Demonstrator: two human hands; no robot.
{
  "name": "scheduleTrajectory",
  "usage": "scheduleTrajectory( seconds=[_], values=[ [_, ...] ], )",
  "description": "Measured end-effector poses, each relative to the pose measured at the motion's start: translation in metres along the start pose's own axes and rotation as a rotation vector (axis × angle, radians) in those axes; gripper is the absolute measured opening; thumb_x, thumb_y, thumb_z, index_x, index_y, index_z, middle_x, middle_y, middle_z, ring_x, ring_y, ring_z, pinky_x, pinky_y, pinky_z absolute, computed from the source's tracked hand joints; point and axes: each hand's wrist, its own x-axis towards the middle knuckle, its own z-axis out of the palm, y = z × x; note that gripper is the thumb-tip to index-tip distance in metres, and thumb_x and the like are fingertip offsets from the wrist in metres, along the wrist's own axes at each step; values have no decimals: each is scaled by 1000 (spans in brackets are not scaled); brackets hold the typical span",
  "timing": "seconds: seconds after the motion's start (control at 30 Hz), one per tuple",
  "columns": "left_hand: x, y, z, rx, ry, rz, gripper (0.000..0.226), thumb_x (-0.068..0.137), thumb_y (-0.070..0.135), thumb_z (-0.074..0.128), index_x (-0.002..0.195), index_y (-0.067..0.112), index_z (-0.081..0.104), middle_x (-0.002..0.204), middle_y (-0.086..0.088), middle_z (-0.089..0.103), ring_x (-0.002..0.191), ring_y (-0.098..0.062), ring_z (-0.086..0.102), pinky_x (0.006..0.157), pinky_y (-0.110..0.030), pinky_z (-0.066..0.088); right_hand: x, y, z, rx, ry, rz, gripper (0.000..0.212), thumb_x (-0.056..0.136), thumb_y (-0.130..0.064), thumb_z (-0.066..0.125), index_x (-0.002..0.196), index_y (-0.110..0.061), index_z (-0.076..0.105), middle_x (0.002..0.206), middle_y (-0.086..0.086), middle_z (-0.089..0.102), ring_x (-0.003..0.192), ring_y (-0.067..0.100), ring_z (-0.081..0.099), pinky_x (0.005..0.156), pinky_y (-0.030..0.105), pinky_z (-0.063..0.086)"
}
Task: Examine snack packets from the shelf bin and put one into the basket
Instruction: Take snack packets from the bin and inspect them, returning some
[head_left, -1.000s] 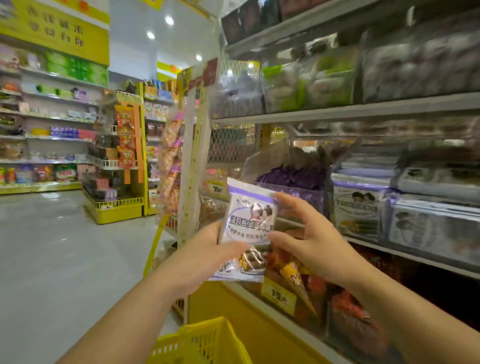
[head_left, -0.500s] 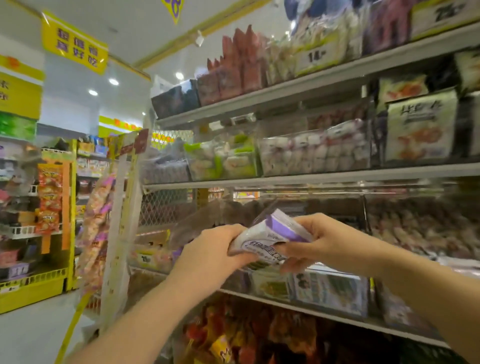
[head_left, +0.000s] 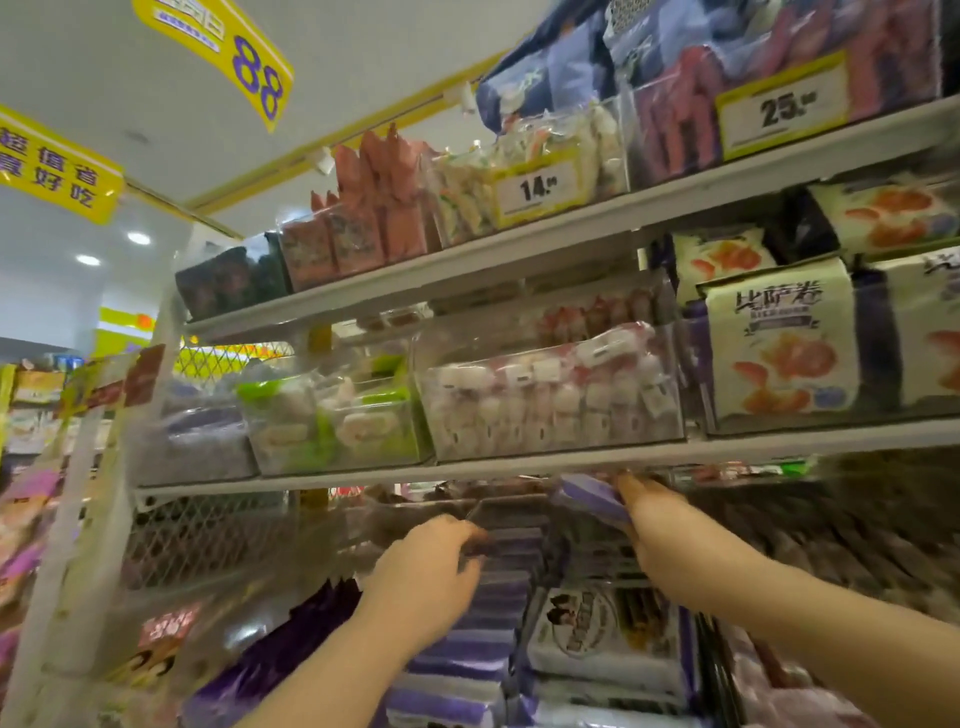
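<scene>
My right hand (head_left: 657, 525) grips a purple-and-white snack packet (head_left: 589, 496) and holds it high, just under the edge of the middle shelf. To its left, my left hand (head_left: 431, 571) reaches to the clear shelf bin (head_left: 498, 512), and its fingers curl over the edge of the bin's clear lid. Several purple-and-white packets (head_left: 488, 613) are stacked in that bin below my left hand. The view is blurred. The basket is out of view.
Another clear bin of white packets (head_left: 602, 639) stands right of the open one. On the shelf above (head_left: 519, 467) stand bins of white and green snacks. A wire mesh panel (head_left: 208, 535) closes the shelf's left end. Yellow signs hang overhead.
The view has tilted up to the shelves and the basket has left it. My left hand let go of the packet and moved to the bin. My right hand raised the packet toward the shelf.
</scene>
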Motion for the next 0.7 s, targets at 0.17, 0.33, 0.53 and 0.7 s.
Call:
scheduleTrajectory(
  seconds=[0.17,0.33,0.53,0.7],
  values=[
    [53,-8,31,-36,-141,-25,25,96,31,52,118,30,63,119,2,65,103,-17,61,92,-31,50,42,11,19,-15,-106,-63,39,97,-24,46,135,-25,40,133,4,50,115,23,52,98,31,43],
    [86,-13,62,-52,-219,10,37,99,18,44,133,29,53,133,-2,58,119,-20,55,102,-32,43,74,21,32,9,-108,-130,34,98,-20,46,132,-18,42,133,7,51,105,17,51,89,23,39],
    [117,-24,83,208,-115,204,32,103,25,41,130,20,56,135,4,52,126,-23,50,109,-29,34,96,24,32,-74,-83,-198,37,99,-19,47,135,-19,40,134,9,51,116,24,51,100,31,43],
    [130,-15,82,487,-255,-9,48,99,47,41,140,22,46,148,-11,42,131,-33,45,103,-40,36,94,23,36,-32,-28,-165,30,99,-14,41,130,-15,42,125,11,54,112,28,54,94,34,46]
  ],
)
